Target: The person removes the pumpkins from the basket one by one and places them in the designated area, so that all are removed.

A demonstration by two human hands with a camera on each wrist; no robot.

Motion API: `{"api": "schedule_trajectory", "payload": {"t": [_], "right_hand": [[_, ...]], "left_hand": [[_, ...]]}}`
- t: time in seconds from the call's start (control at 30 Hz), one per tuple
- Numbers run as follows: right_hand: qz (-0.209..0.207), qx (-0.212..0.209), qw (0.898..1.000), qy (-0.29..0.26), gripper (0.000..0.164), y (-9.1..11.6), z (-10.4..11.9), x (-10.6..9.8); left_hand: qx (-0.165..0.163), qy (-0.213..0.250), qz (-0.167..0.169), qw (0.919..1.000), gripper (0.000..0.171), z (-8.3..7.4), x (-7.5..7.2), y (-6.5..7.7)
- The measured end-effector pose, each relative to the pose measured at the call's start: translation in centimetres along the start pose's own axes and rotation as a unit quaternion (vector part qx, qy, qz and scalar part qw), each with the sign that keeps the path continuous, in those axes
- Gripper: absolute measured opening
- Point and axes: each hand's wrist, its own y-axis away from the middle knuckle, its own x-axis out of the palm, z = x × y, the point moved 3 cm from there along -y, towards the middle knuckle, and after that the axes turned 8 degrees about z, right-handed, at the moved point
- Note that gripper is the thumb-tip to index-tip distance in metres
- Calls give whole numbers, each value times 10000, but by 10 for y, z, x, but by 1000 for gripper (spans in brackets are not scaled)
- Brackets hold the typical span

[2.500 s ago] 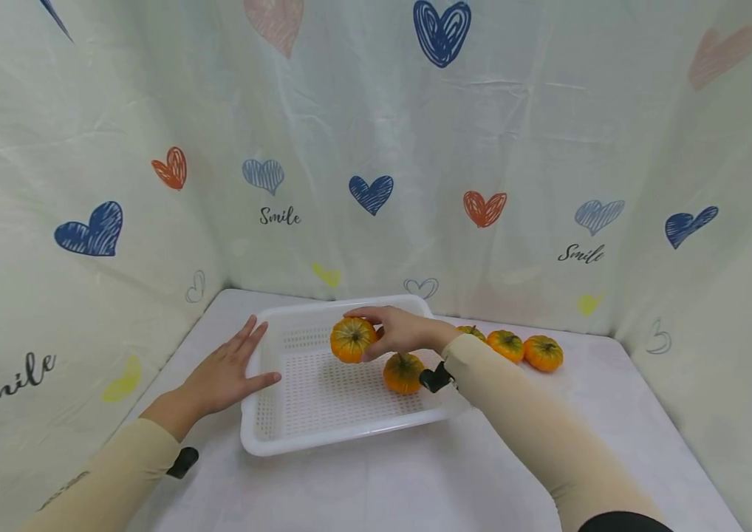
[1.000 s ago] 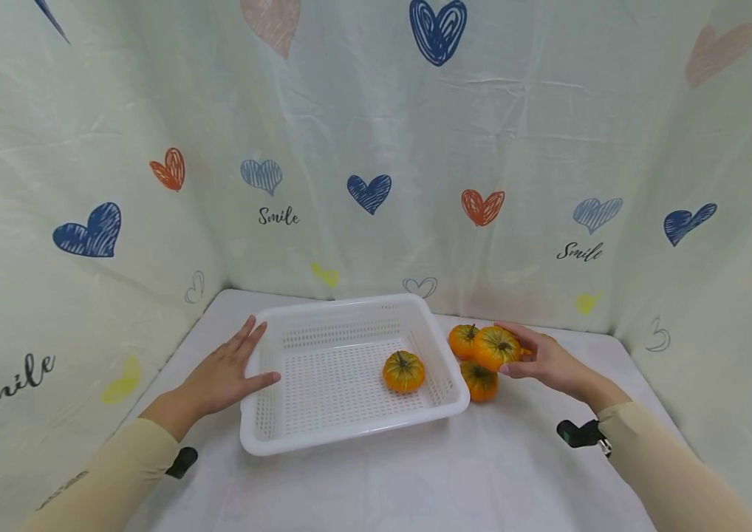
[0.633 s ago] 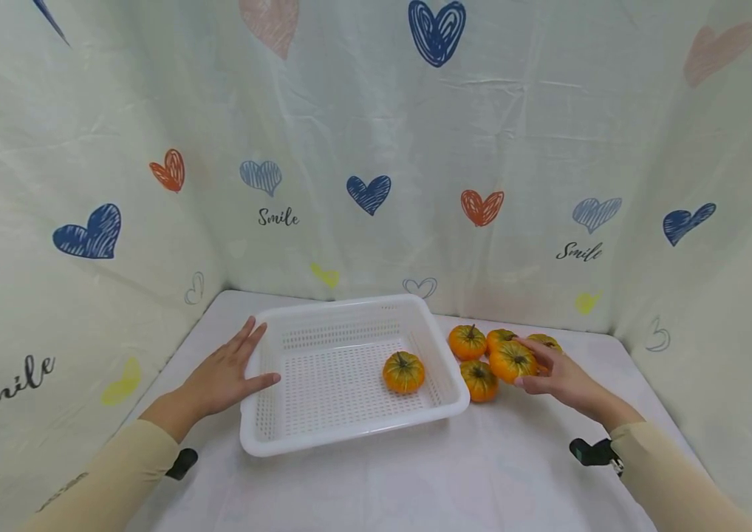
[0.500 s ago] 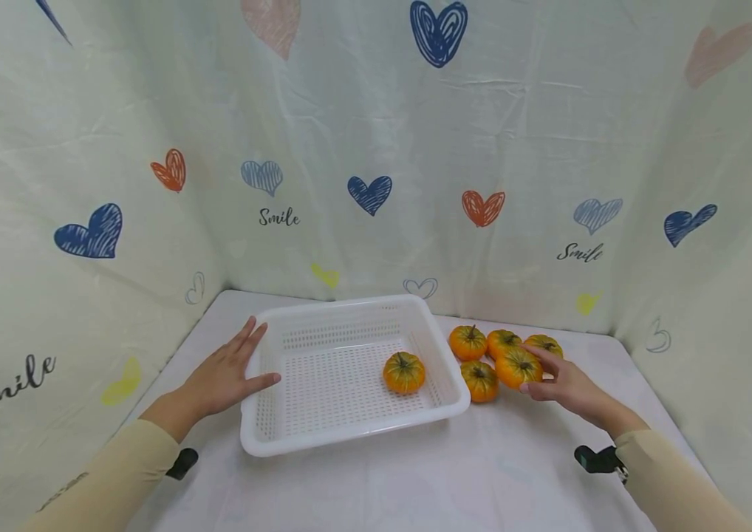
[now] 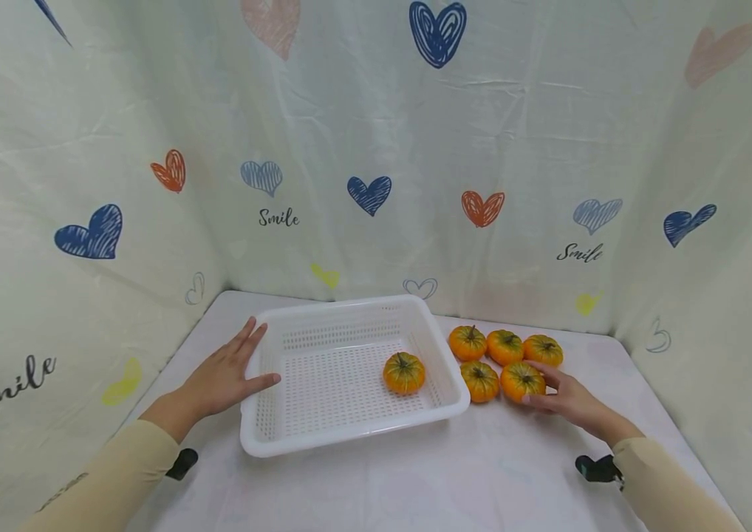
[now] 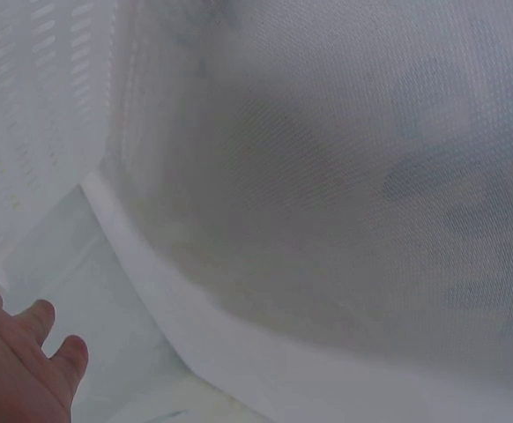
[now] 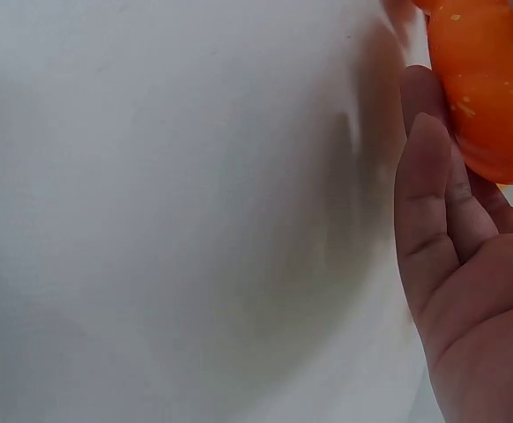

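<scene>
Right grip (image 5: 565, 400) touching pumpkin (image 5: 522, 380), white tablecloth (image 5: 416, 480).

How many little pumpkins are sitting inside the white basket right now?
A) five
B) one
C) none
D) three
B: a single pumpkin lies in the white basket, while the other five sit on the table to its right, by the right hand.

A makeshift recording booth is showing here: a heart-printed curtain (image 5: 376, 148) reading "Smile" is hanging around three sides of a white-covered table (image 5: 416, 480), enclosing a white basket (image 5: 349, 436) and small pumpkins (image 5: 505, 347).
</scene>
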Motion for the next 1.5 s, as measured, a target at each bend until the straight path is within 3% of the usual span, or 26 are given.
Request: {"api": "schedule_trajectory", "payload": {"t": [0.2,0.73,1.5], "right_hand": [[-109,116,9994,316,93,-4,-10,3],[-246,401,9985,285,100,-11,-21,5],[-323,310,9985,331,97,-13,-22,9]], "left_hand": [[-2,-8,4,10000,98,0,0,0],[8,-9,-23,10000,97,0,0,0],[4,-51,-1,10000,99,2,2,-1]]}}
